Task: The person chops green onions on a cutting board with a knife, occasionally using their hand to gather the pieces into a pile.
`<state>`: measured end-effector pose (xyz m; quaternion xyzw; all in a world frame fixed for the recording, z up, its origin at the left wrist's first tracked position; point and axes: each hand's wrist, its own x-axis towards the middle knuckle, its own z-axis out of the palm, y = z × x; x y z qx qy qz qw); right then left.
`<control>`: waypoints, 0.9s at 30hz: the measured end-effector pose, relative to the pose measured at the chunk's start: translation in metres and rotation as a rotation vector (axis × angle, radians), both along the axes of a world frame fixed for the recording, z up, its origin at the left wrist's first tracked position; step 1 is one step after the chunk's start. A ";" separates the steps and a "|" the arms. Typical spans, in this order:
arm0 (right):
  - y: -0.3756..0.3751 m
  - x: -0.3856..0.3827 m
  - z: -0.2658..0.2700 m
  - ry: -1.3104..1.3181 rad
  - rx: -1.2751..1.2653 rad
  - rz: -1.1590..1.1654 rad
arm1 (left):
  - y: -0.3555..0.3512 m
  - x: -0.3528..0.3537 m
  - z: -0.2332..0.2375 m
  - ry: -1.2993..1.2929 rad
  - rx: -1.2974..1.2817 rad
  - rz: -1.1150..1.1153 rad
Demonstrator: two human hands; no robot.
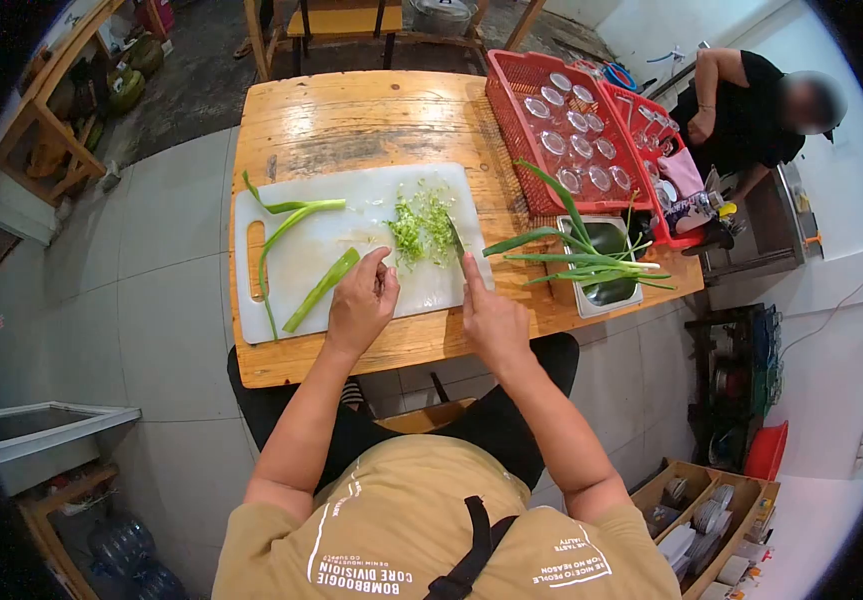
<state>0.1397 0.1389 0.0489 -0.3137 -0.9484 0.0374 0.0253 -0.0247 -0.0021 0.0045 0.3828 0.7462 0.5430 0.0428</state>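
Note:
My right hand (496, 322) grips a knife (456, 236), its index finger stretched along the top; the handle is hidden in the palm. The blade lies beside a heap of chopped green onion (421, 228) on the white cutting board (356, 184). My left hand (361, 305) is curled closed left of the heap, and whatever its fingers may hold is hidden. Against its outer side lies a thick cut green onion stalk (319, 292). Farther left on the board rests a bent green onion (291, 215) with a pale end.
A metal pan (606, 301) at the table's right carries whole green onions (591, 262). Behind it, a red basket (511, 125) holds several upturned glasses. Another person (751, 105) stands by a sink beyond a second red basket (691, 238). The wooden table (371, 110) extends behind the board.

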 end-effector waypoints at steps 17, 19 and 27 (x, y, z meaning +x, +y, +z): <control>-0.006 -0.006 -0.003 -0.061 0.018 0.014 | -0.003 0.000 0.002 -0.038 -0.028 0.001; 0.001 -0.008 0.008 -0.039 0.015 0.028 | -0.002 0.002 -0.001 0.028 -0.008 0.013; -0.001 -0.001 -0.008 -0.120 0.045 -0.039 | -0.001 -0.001 0.002 0.001 -0.018 0.008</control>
